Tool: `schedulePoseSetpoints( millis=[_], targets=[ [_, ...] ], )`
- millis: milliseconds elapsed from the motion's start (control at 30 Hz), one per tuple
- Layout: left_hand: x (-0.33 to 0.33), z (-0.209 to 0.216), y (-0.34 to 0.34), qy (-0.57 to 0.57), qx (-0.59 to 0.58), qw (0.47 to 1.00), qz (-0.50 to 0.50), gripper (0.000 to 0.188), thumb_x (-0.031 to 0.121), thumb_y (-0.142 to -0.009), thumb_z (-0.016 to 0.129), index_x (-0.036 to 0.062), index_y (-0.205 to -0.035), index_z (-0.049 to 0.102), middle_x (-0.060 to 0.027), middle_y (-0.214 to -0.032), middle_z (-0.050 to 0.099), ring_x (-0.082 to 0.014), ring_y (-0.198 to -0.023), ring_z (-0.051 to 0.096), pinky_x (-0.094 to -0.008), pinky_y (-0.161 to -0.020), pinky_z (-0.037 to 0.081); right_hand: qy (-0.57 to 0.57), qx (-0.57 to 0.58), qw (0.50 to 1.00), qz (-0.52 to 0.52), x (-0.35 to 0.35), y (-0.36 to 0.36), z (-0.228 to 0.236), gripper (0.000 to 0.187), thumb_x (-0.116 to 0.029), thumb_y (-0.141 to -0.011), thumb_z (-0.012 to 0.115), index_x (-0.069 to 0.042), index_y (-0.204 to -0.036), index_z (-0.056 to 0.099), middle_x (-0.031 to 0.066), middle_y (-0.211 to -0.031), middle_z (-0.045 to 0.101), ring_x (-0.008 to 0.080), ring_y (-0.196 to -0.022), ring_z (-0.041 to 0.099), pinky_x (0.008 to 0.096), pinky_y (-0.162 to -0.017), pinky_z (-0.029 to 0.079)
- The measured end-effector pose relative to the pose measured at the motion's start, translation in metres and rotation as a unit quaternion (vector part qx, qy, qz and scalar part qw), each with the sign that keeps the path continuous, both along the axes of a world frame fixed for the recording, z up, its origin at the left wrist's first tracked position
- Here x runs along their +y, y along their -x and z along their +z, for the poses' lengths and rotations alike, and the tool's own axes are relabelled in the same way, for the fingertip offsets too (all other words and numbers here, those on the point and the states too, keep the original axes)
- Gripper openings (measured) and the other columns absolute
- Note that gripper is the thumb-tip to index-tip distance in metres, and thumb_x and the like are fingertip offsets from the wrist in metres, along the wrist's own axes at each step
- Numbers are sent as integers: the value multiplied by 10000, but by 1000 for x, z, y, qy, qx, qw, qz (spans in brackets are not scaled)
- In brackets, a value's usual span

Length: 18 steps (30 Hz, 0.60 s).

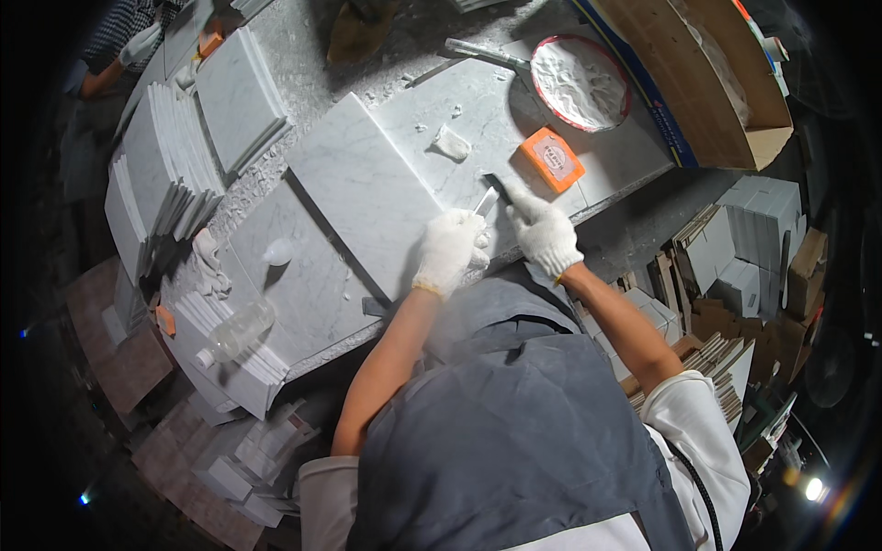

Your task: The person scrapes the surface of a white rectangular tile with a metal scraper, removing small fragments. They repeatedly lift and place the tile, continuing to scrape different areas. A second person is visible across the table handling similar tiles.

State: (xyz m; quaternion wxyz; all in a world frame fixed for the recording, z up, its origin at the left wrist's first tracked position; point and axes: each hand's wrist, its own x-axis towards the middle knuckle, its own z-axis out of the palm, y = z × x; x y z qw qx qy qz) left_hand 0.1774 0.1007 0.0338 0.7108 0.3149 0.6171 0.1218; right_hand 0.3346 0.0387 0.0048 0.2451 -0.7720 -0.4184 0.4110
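Note:
Both my hands wear white knit gloves. My left hand (448, 250) is closed, with a thin pale strip (486, 202) standing up from its fingers. Close beside it, my right hand (544, 231) grips a dark flat scraper (497, 188), index finger stretched along it. The two tools nearly meet; whether they touch I cannot tell. By my left hand lies a large grey-veined white marble tile (354, 184). Beyond my hands are an orange box (551, 160) and a crumpled white lump (451, 143).
A red-rimmed round tub of white paste (581, 83) stands at the far right, a putty knife (485, 52) beside it. Behind it is an open cardboard box (712, 78). Stacked tiles (165, 170) and a clear bottle (241, 332) are on the left. Another person's gloved hand (140, 44) shows far left.

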Motion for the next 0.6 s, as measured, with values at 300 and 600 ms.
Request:
schedulePoseSetpoints(
  millis=[300, 600],
  targets=[
    [0, 3, -1, 29, -20, 999, 37, 130, 82, -948, 610, -26, -1012, 643, -78, -750, 621, -137, -508, 575, -297, -450, 481, -63, 18, 998, 19, -1, 10, 8, 377, -180, -973, 641, -138, -1346, 669, 171, -1084, 738, 303, -984, 724, 355, -842, 543],
    [-4, -3, 2, -9, -3, 1000, 22, 144, 86, -945, 607, -35, -1005, 658, -95, -781, 648, -160, -516, 616, -307, -463, 510, -31, 33, 997, 66, -3, 14, 1, 391, -156, -990, 625, -111, -1378, 645, 162, -1110, 751, 257, -1008, 733, 338, -883, 544]
  ],
)
